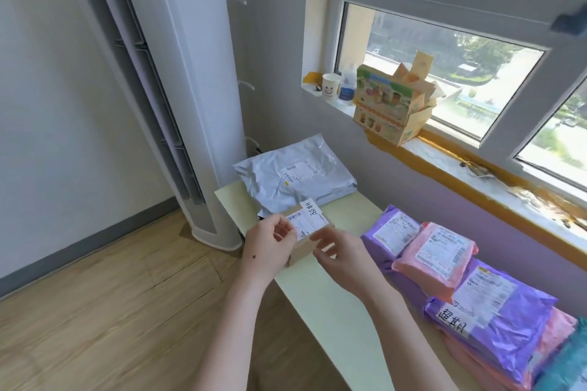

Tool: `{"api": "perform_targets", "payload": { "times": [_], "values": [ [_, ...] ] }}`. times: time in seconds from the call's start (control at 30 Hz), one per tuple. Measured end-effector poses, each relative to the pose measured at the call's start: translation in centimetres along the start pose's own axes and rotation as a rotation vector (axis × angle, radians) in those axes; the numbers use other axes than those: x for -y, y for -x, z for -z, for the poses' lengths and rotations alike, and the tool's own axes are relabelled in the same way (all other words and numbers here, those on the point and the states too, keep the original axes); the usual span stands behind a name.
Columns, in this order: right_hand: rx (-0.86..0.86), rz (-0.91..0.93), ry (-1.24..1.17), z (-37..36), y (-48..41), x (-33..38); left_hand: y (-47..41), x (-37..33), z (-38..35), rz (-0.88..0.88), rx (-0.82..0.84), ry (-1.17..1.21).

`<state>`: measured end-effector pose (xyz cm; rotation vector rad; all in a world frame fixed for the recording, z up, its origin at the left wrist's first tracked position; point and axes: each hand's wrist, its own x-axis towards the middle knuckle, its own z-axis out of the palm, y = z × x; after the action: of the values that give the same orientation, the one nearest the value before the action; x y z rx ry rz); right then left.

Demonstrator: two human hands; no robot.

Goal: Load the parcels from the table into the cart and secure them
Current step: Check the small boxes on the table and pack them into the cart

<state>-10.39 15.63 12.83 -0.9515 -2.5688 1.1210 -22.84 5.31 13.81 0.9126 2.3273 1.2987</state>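
- A room corner with a wood-plank floor (111, 311), a tall white standing air conditioner (190, 73) and a window sill (476, 174) running above a pale yellow table (333, 289).
- A small brown cardboard box (306, 228) with a white shipping label sits at the table's near-left edge; whether it is lifted clear of the top cannot be told.
- The left hand (270, 247) pinches the box's left side, thumb and fingers curled round it.
- The right hand (336, 251) grips the box's near-right corner with curled fingertips.
- A crumpled grey plastic mailer bag (295, 178) lies just behind the box at the table's far end.
- Purple plastic mailer bags (390, 232) and a pink plastic mailer bag (435, 257) overlap in a row along the table's right side.
- On the sill stand a white paper cup (330, 86) and a colourful printed carton (390, 108).
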Motion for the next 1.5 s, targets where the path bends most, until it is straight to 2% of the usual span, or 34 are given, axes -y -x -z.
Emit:
{"api": "perform_targets", "payload": {
  "times": [0.27, 0.43, 0.53, 0.67, 0.83, 0.9, 1.07, 1.17, 1.33, 1.5],
  "values": [
    [-0.015, -0.264, 0.019, -5.6, -7.8, -0.1, -11.2, 7.3, -0.4, 0.024, 0.245, -0.167],
    [-0.01, -0.533, -0.044, -10.1, -10.6, -1.2, -15.8, 12.0, -1.8, 0.021, 0.523, -0.272],
    [-0.105, -0.633, -0.164, -12.5, -11.5, -1.5, -17.2, 13.8, -2.7, 0.033, 0.63, -0.336],
    [-0.234, -0.679, -0.37, -14.5, -12.2, -3.5, -17.8, 15.5, -3.9, 0.095, 0.719, -0.334],
    [-0.299, -0.937, -0.683, -14.4, -12.1, -2.7, -17.8, 16.9, -5.5, 0.05, 0.732, -0.497],
    [-0.292, -0.981, -0.771, -14.4, -12.0, -2.4, -17.5, 17.0, -5.7, 0.044, 0.718, -0.511],
    [-0.355, -0.954, -0.861, -14.7, -11.5, -2.4, -17.0, 17.2, -6.0, -0.013, 0.695, -0.398],
    [-0.475, -0.93, -0.899, -14.9, -10.8, -2.5, -16.4, 16.1, -5.2, -0.043, 0.659, -0.127],
    [-0.732, -0.907, -0.924, -14.7, -7.9, -2.1, -15.5, 13.3, -3.8, 0.106, 0.714, 0.329],
    [-0.959, -0.862, -0.802, -13.5, -4.8, 0.0, -14.3, 10.6, -4.1, 0.253, 0.794, 0.502]
  ]
}}
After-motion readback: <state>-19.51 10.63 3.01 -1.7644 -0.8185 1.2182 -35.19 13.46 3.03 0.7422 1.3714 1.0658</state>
